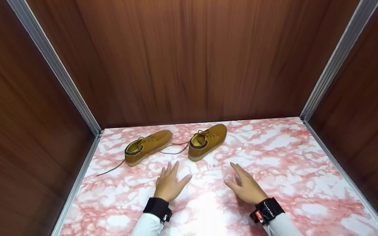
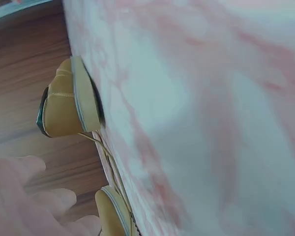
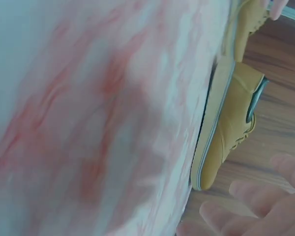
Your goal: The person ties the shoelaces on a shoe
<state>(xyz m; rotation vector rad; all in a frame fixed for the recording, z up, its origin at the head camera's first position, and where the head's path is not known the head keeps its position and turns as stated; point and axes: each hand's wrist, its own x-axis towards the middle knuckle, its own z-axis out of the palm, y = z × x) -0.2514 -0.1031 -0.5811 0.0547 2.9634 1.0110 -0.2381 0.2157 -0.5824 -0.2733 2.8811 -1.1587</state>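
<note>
Two tan lace-up shoes stand upright on a pink-and-white marbled surface, toes pointing away to the upper right. The left shoe trails a dark lace toward the left. Beside it, the right shoe has its lace crossed over the tongue, and a loose lace lies between the two. My left hand hovers in front of the shoes with fingers spread, holding nothing. My right hand is nearer the right shoe, fingers extended and thumb apart, touching neither shoe. In the right wrist view the right shoe shows from its side.
Dark wood-grain panels rise at the back, left and right. Grey metal strips run along the corners and the side edges. The marbled surface extends to the right of the hands.
</note>
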